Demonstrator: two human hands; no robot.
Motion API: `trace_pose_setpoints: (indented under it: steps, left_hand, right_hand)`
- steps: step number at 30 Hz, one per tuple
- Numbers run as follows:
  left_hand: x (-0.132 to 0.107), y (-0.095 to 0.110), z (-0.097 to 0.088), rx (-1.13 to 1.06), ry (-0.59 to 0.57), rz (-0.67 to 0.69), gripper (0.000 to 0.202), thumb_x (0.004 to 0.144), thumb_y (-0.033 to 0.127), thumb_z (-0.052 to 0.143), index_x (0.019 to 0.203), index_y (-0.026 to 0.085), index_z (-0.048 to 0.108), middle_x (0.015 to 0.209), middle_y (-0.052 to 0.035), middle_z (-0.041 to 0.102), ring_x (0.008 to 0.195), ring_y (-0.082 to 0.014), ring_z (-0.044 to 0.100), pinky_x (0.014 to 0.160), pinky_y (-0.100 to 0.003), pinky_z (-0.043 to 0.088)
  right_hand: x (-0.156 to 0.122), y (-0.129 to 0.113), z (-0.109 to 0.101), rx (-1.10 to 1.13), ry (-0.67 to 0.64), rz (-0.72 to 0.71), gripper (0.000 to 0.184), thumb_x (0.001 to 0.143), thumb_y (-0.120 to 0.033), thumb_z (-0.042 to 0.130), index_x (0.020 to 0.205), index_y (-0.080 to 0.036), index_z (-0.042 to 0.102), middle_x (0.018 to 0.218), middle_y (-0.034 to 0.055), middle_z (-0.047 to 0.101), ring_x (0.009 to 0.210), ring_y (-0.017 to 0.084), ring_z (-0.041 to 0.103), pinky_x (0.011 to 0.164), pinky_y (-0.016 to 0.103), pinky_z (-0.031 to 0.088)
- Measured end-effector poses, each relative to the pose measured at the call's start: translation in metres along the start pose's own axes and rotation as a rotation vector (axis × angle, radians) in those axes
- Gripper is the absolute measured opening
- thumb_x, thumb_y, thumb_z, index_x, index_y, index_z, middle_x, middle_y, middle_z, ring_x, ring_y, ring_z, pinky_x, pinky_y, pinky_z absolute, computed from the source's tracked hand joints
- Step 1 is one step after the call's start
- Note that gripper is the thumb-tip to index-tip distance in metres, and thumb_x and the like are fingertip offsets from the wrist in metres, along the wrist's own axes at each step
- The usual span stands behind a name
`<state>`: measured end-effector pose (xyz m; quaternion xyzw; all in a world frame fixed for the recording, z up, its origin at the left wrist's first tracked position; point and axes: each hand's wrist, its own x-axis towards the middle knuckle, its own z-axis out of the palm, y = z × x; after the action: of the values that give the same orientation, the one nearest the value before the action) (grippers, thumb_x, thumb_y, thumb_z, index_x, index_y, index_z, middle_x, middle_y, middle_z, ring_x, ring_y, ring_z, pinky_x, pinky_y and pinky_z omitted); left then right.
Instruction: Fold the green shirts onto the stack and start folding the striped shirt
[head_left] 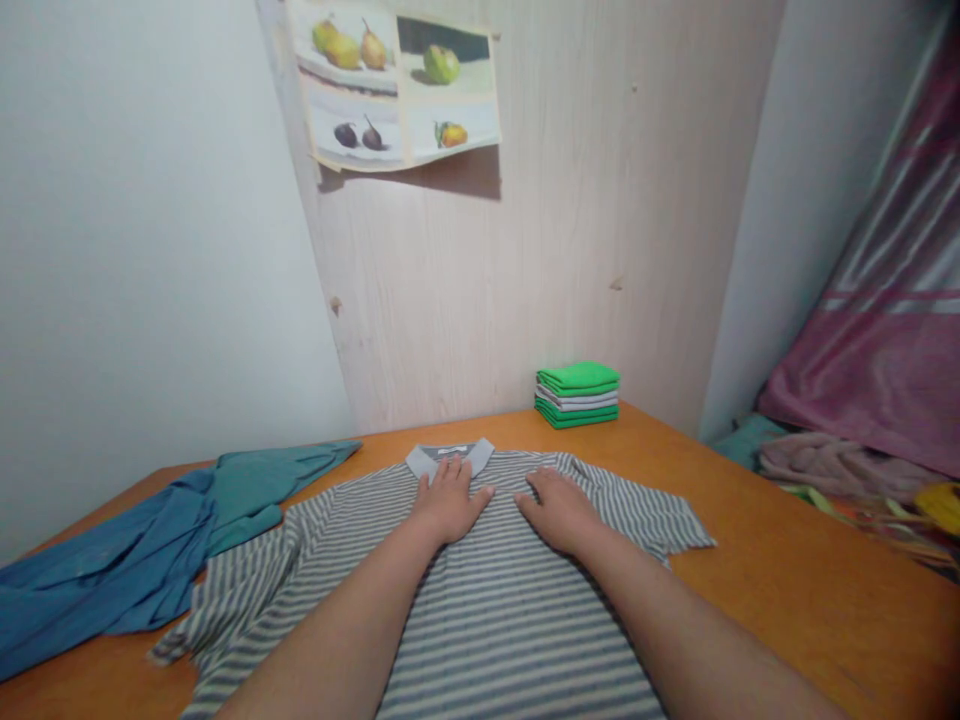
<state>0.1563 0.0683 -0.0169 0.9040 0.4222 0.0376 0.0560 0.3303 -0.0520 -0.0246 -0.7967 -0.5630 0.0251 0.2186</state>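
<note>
A grey-and-white striped polo shirt (487, 600) lies spread flat on the orange wooden table (787, 580), its grey collar (448, 458) at the far end. My left hand (450, 500) rests flat on the shirt's chest just below the collar, fingers stretched out. My right hand (559, 508) lies flat beside it to the right, palm down, fingers together. Both hands press on the fabric and hold nothing.
A blue garment (112, 570) and a teal one (262, 485) lie crumpled at the table's left. A stack of folded green and grey clothes (577, 393) stands at the back by the wooden wall. Pink cloth (877, 400) and clutter lie off the right.
</note>
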Motion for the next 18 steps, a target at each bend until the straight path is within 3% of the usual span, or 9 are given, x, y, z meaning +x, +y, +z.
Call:
trace_pose_setpoints:
  steps: [4, 9, 13, 16, 18]
  left_hand:
    - [0.0, 0.001, -0.001, 0.019, 0.001, -0.002, 0.091, 0.09, 0.077, 0.012, 0.158, 0.018, 0.025, 0.167, -0.011, 0.012, 0.154, -0.0318, 0.009, 0.119, -0.062, 0.015]
    - [0.001, 0.002, 0.0, 0.015, 0.0, -0.007, 0.092, 0.09, 0.078, 0.012, 0.158, 0.018, 0.025, 0.167, -0.0107, 0.011, 0.154, -0.0331, 0.009, 0.118, -0.063, 0.015]
    - [0.004, 0.0, 0.003, 0.003, 0.007, -0.003, 0.093, 0.089, 0.078, 0.012, 0.158, 0.017, 0.025, 0.167, -0.0107, 0.011, 0.154, -0.0332, 0.01, 0.118, -0.064, 0.014]
    - [0.005, -0.001, 0.004, -0.003, 0.011, 0.002, 0.094, 0.089, 0.079, 0.013, 0.158, 0.017, 0.025, 0.167, -0.0105, 0.011, 0.154, -0.0332, 0.01, 0.119, -0.063, 0.014]
    - [0.005, 0.0, 0.004, -0.002, 0.009, 0.001, 0.094, 0.089, 0.079, 0.013, 0.158, 0.017, 0.025, 0.167, -0.01, 0.011, 0.154, -0.0329, 0.01, 0.119, -0.063, 0.014]
  right_hand:
    - [0.008, 0.025, -0.03, 0.057, 0.123, 0.142, 0.049, 0.099, -0.043, 0.035, 0.128, -0.02, 0.066, 0.131, 0.0099, 0.068, 0.121, 0.024, 0.061, 0.101, 0.031, 0.042]
    - [0.006, 0.079, -0.063, -0.029, 0.194, 0.43, 0.044, 0.095, -0.032, 0.037, 0.121, -0.019, 0.069, 0.12, 0.0173, 0.071, 0.113, 0.03, 0.064, 0.092, 0.04, 0.047]
    - [-0.001, 0.106, -0.071, -0.096, 0.177, 0.583, 0.047, 0.086, -0.032, 0.051, 0.128, -0.018, 0.064, 0.13, 0.0232, 0.064, 0.12, 0.04, 0.059, 0.091, 0.055, 0.047]
    - [-0.001, 0.115, -0.07, -0.115, 0.13, 0.639, 0.038, 0.078, -0.031, 0.061, 0.113, -0.02, 0.071, 0.125, 0.0236, 0.066, 0.117, 0.043, 0.059, 0.089, 0.06, 0.046]
    - [0.001, 0.119, -0.068, -0.111, 0.096, 0.651, 0.03, 0.075, -0.03, 0.063, 0.102, -0.02, 0.073, 0.117, 0.0215, 0.07, 0.112, 0.04, 0.063, 0.088, 0.057, 0.048]
